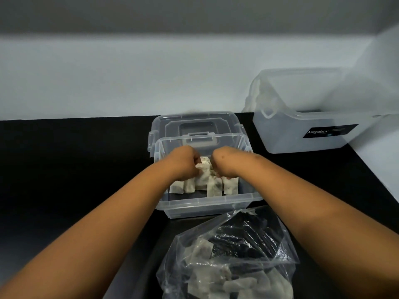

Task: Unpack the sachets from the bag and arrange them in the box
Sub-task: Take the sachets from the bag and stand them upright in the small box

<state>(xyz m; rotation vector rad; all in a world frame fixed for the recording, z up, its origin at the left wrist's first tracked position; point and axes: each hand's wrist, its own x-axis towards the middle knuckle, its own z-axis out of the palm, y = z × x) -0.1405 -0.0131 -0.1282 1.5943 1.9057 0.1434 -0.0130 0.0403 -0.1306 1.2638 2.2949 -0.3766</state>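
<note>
I see the left hand (185,161) and right hand (224,162) reaching into the box (207,205), fingers curled, seemingly pinching one sachet (204,169) between them to stand it with the row (203,186). More sachets wait in the bag (228,262), near, for easy reach.

Pale sachets (203,182) stood upright in a row inside the clear plastic box (207,205) on a black counter, while more lay loose in the crumpled transparent bag (278,240) just in front of it.
</note>
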